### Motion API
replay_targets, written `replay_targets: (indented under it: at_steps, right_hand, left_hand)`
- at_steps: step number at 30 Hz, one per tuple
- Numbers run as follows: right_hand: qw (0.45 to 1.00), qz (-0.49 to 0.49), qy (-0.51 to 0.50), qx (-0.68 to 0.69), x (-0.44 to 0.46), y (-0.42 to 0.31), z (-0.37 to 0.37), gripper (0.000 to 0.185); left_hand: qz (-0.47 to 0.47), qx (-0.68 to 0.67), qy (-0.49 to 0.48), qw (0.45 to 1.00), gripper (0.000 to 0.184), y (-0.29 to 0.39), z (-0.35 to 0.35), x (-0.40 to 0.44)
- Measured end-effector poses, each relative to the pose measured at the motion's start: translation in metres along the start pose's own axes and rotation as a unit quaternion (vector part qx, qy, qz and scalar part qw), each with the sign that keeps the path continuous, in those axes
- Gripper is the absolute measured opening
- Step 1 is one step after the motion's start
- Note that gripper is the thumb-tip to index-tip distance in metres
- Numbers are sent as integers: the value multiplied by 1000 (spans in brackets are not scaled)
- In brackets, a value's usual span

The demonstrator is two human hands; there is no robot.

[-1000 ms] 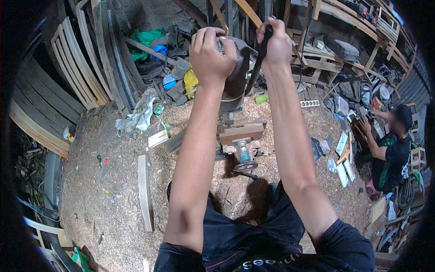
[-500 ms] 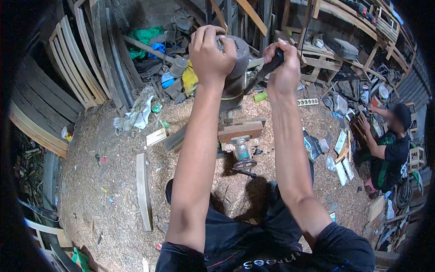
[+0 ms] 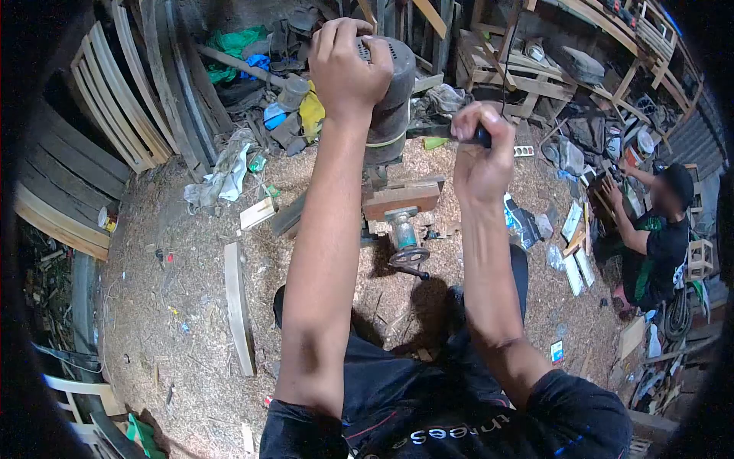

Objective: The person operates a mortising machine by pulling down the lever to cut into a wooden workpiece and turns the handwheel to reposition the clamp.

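Observation:
An upright machine with a dark cylindrical motor housing (image 3: 394, 99) stands in front of me. My left hand (image 3: 348, 73) is closed over the left side of the housing's vented top, fingers curled on its far edge. To the right, my right hand (image 3: 483, 141) wraps round the black grip of a lever (image 3: 432, 131) that sticks out from the machine. Under the motor, a brown wooden block (image 3: 401, 200) sits at the clamp, above a handwheel (image 3: 410, 258) with a crank. The tool tip by the block is too small to make out.
A curved wooden piece (image 3: 238, 306) lies on the shaving-strewn floor at left. Slats (image 3: 115, 99) lean at the back left. A power strip (image 3: 523, 151) lies beyond my right hand. At far right a co-worker (image 3: 661, 237) sits with hands on dark material.
My right hand has come down with the lever, which slanted up before and now lies nearly level. My left hand remains on the motor housing. The view has shifted slightly.

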State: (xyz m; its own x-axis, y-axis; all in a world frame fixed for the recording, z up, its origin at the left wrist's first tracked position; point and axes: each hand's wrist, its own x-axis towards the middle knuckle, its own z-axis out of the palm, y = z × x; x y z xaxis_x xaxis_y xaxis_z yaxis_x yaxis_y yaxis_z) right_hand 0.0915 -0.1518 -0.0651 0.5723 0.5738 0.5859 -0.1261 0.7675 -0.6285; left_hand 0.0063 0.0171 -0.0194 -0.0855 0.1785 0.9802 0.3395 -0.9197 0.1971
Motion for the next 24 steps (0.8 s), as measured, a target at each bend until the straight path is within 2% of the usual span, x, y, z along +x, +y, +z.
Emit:
replay_targets:
  at_steps: [8,11,12,15,16,18,21,23,24]
  right_hand:
    - [999,-28,-46,6,-30,6,-25,30]
    - [999,-16,-31,-21,-29,6,-24,31]
    - [999,-8,-20,-34,-29,4,-23,29]
    - [992,-7,-57,-108,-25,-7,-18,31]
    - [988,15,-102,-113,-23,-6,-33,30]
    - [970,20,-155,-188,-18,-23,-33,30]
    - [905,54,-241,-346,-4,-47,-29,33]
    - [822,84,-277,-491,13,-68,-16,36]
    - [744,146,-292,-583,20,-86,9,40]
  left_hand:
    - [2,11,-7,1000,16,-3,2,-1]
    - [-12,13,-7,1000,18,0,1,-1]
    - [-12,21,-48,999,28,0,-2,-1]
    - [53,109,-28,992,42,7,0,-4]
    - [42,119,-98,987,54,12,-7,-11]
    - [46,150,-116,981,56,19,-11,-25]
    - [39,166,-153,973,59,16,-16,-46]
    - [45,158,-159,974,59,15,-16,-49]
    - [45,173,-165,970,58,16,-17,-49]
